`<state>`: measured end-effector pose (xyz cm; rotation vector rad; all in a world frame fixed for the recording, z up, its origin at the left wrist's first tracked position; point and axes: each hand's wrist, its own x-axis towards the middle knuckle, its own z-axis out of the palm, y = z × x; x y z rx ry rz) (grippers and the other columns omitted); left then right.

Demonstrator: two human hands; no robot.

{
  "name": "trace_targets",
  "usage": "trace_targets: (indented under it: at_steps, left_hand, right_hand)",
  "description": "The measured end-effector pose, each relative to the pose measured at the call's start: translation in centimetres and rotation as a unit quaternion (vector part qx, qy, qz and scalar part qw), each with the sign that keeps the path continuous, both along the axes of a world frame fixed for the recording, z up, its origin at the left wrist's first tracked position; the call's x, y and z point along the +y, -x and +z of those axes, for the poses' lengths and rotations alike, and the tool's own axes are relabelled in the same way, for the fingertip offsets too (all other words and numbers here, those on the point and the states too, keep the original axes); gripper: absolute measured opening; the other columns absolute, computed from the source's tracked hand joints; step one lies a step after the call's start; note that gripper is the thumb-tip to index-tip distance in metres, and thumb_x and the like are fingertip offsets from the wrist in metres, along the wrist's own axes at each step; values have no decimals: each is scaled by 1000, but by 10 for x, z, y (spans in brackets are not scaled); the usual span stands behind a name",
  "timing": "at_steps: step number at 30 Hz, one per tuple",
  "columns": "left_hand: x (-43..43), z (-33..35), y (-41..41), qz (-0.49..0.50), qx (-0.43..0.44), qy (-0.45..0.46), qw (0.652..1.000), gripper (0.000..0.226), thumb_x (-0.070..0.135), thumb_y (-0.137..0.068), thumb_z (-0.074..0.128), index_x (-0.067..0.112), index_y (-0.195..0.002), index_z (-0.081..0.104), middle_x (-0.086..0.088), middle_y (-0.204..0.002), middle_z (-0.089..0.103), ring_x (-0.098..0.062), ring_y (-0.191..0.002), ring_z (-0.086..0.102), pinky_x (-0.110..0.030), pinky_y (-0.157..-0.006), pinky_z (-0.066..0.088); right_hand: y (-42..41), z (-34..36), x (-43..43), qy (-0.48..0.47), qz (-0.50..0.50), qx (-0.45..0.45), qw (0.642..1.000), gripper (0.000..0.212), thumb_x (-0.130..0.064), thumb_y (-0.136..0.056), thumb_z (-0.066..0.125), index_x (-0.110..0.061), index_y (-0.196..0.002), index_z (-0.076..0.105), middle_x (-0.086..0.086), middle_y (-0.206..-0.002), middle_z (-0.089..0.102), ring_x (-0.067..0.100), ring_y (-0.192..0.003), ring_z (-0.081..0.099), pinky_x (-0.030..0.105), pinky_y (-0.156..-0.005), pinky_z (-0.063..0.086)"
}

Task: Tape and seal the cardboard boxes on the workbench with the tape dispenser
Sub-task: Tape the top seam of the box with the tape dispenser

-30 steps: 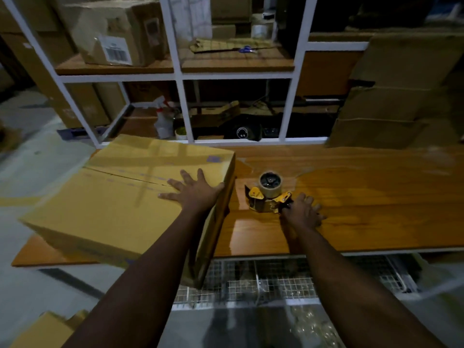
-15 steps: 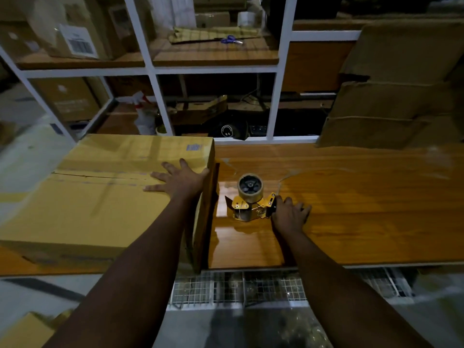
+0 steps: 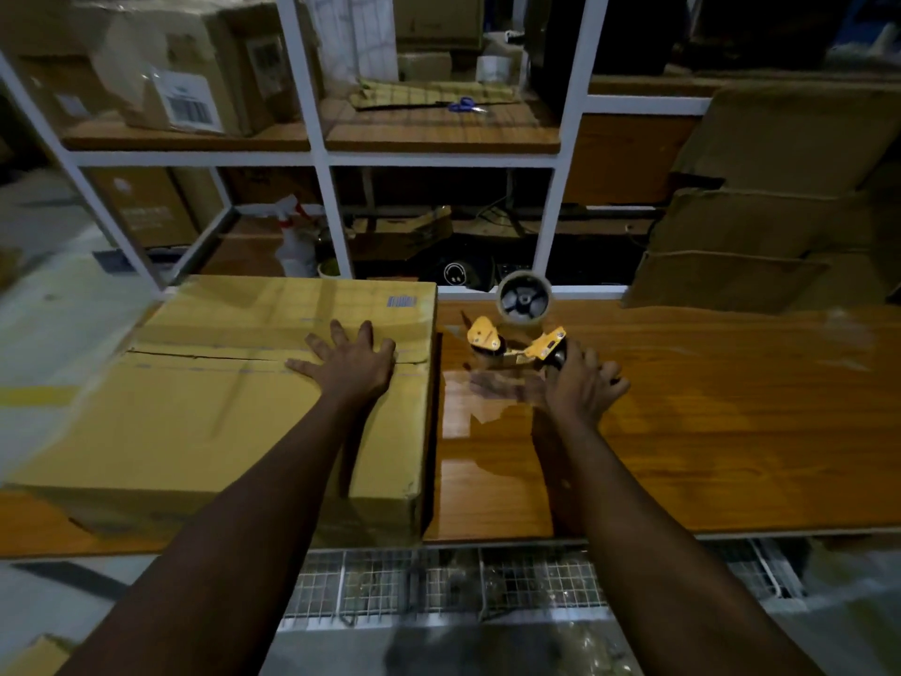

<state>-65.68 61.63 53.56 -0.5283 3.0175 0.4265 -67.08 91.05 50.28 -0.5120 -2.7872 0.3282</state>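
yellow cardboard box (image 3: 209,407), yellow-and-black tape dispenser (image 3: 517,334), glossy wood-grain workbench (image 3: 707,422)

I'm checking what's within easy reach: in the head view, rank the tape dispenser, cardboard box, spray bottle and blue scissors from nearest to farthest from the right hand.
1. tape dispenser, gripped by the right hand.
2. cardboard box, just left on the bench.
3 and 4. spray bottle, low shelf back left, and blue scissors, upper shelf: too close to call.

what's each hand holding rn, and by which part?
Right hand grips the tape dispenser by its black handle. Left hand holds nothing: it lies flat on top of the cardboard box.
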Motion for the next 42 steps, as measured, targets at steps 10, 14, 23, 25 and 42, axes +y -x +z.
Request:
trace_targets:
  at_steps: [10, 14, 23, 25, 42]
  left_hand:
    - [-177, 2, -24, -99, -26, 83, 991, 59, 61, -99, 18, 45, -154, 4, -2, -166, -2, -37, -150, 0, -74, -108, 6]
    - [-252, 6, -33, -132, -47, 117, 983, 58, 64, -98, 12, 49, -153, -2, 0, -166, -8, -34, -151, -2, -70, -112, 7]
    - [-326, 1, -50, -144, -37, 46, 988, 62, 65, -98, 21, 46, -154, 2, 5, -165, -12, -37, -150, -9, -68, -114, 8]
    - [-320, -4, -54, -128, -10, 38, 991, 61, 63, -99, 21, 44, -155, 5, 3, -165, -10, -39, -150, -7, -68, -114, 9]
    - [-257, 23, -82, 62, 329, -372, 866, 36, 18, -96, 50, 20, -131, 60, -2, -124, 67, -21, -114, 60, -51, -99, 47]
  right_hand:
    - [1, 85, -139, 22, 15, 94, 995, 46, -39, -89, 66, -28, -131, 52, 6, -131, 56, 37, -120, 43, 48, -100, 26]
    - [-8, 94, -217, 19, 43, 114, 992, 46, -38, -89, 65, -31, -132, 52, 3, -129, 57, 34, -118, 44, 46, -99, 27]
    - [-11, 90, -335, 19, 117, 127, 985, 43, -38, -88, 66, -29, -129, 54, 1, -126, 58, 31, -113, 45, 46, -96, 27]
    - [-11, 91, -348, 17, 127, 131, 983, 42, -37, -88, 66, -29, -127, 55, 2, -125, 58, 31, -112, 46, 45, -95, 27]
    - [-14, 94, -382, 50, 135, 142, 979, 41, -34, -86, 69, -29, -124, 58, 2, -125, 60, 31, -113, 46, 46, -98, 28]
